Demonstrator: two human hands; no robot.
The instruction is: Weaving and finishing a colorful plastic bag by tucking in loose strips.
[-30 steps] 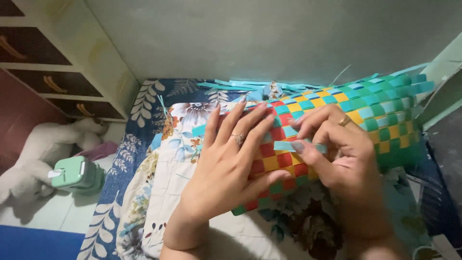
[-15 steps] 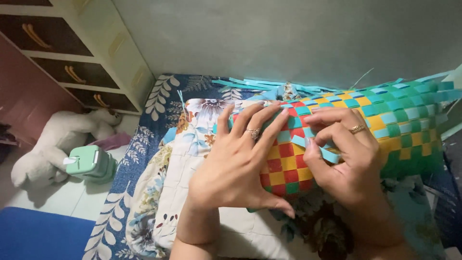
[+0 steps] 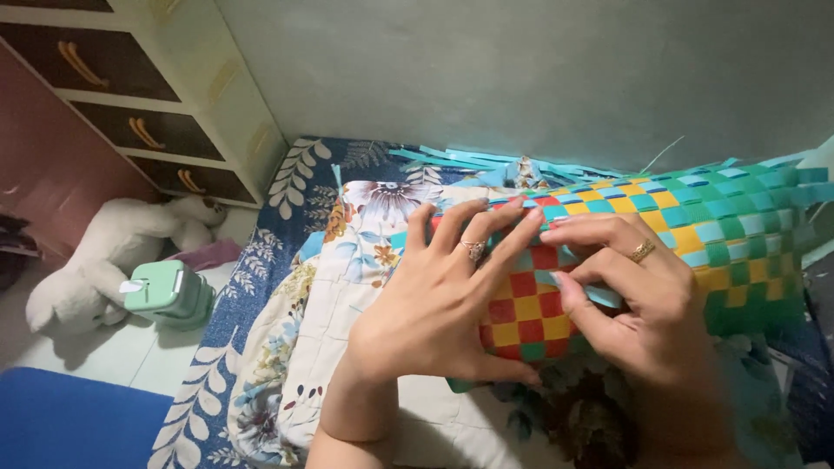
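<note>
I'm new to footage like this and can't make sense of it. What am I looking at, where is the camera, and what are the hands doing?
There is no machine here: a person works with two bare hands. The one camera sits on the person's head and looks down. The left hand lies spread on a woven piece of red, yellow, green and blue strips. The right hand pinches a light blue strip of the weave. The piece rests on a floral cloth. Loose blue strips lie by the wall. To the left are a white plush toy, a small green box and drawers.
</note>
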